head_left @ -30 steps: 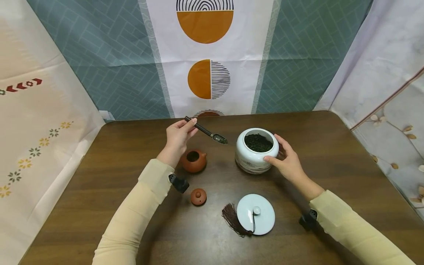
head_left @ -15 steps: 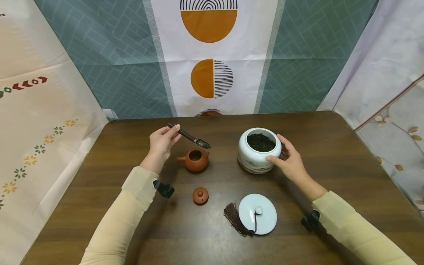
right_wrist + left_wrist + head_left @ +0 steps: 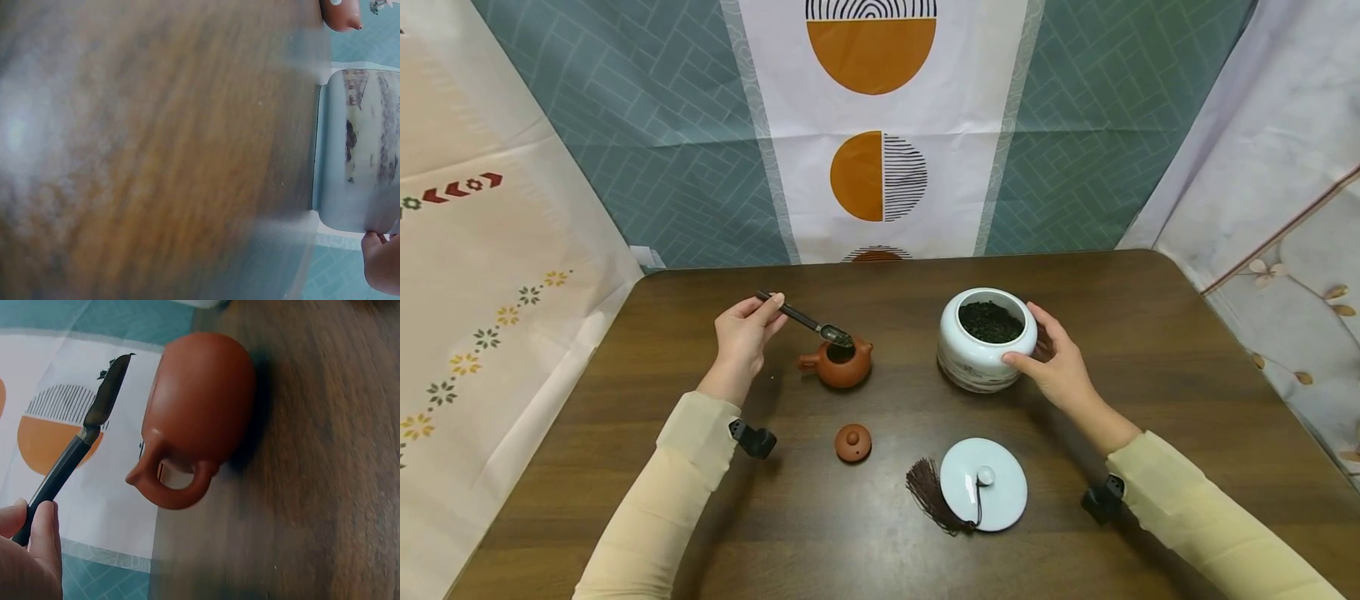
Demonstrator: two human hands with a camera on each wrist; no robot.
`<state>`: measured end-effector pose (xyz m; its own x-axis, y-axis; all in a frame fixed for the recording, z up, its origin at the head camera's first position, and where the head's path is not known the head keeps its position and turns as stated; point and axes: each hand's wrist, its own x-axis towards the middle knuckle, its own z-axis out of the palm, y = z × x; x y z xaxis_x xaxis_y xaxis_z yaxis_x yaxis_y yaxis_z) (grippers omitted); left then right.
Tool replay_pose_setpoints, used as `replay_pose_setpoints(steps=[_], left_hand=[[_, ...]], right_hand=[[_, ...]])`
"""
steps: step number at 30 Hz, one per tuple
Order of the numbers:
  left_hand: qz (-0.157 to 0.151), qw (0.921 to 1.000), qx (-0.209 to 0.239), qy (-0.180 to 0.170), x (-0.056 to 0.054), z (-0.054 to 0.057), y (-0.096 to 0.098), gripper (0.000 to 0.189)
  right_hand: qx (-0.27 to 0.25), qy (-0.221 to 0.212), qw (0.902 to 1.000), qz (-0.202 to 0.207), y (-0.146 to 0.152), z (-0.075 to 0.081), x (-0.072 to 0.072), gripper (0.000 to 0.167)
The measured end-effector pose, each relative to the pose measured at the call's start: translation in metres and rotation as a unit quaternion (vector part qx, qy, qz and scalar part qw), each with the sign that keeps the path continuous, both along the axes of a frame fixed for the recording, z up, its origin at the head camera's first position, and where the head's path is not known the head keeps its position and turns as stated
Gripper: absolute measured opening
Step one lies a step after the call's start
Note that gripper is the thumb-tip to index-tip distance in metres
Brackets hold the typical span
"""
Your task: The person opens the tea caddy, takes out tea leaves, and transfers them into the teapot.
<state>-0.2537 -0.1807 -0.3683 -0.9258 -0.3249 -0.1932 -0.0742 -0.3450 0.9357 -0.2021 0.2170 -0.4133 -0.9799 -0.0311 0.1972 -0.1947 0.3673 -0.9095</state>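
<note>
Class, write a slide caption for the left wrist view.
Left hand holding a scoop of dark leaves above a brown teapot.

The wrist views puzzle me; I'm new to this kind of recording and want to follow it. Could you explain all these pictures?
There is no machine here, only a person's two bare hands. One camera sits on the head, looking forward and down. The others are worn on the wrists, each facing that hand's work, so the table looks tipped sideways there.

The left hand pinches the dark handle of a small scoop, its tip with leaf bits above the open reddish-brown teapot. The right hand holds the side of a white jar containing dark leaves.

Nearer the person lie a small reddish-brown lid and a white lid with a brown tassel.
</note>
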Motion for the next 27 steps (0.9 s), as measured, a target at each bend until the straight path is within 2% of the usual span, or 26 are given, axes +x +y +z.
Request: replay_pose_setpoints(steps=[4,9,12,15,17,20,27], left_hand=[[0.010,0.9996,-0.026,0.007,0.002,-0.002,-0.001,0.018],[0.013,0.9986,-0.047,0.018,0.003,-0.003,-0.002,0.004],[0.010,0.9976,-0.060,0.032,0.004,-0.002,-0.001,0.015],[0.009,0.9960,-0.073,0.051,0.006,-0.002,0.002,0.012],[0.006,0.9940,-0.086,0.067,0.007,-0.001,0.003,0.008],[-0.006,0.9897,-0.110,0.092,0.009,-0.001,0.004,0.013],[-0.029,0.9774,-0.151,0.144,0.014,0.001,0.006,0.011]], right_hand=[[0.001,-0.001,1.0000,0.002,0.000,0.000,0.000,0.080],[-0.004,0.003,1.0000,0.002,-0.001,0.000,0.000,0.079],[-0.006,0.006,1.0000,0.001,-0.001,0.000,0.000,0.079],[-0.003,0.004,1.0000,0.001,0.000,0.000,0.000,0.079],[0.000,0.002,1.0000,0.003,0.000,0.001,0.000,0.079],[0.001,0.001,1.0000,0.003,0.000,0.000,-0.001,0.080],[-0.008,0.006,0.9999,0.003,0.000,-0.001,-0.001,0.079]])
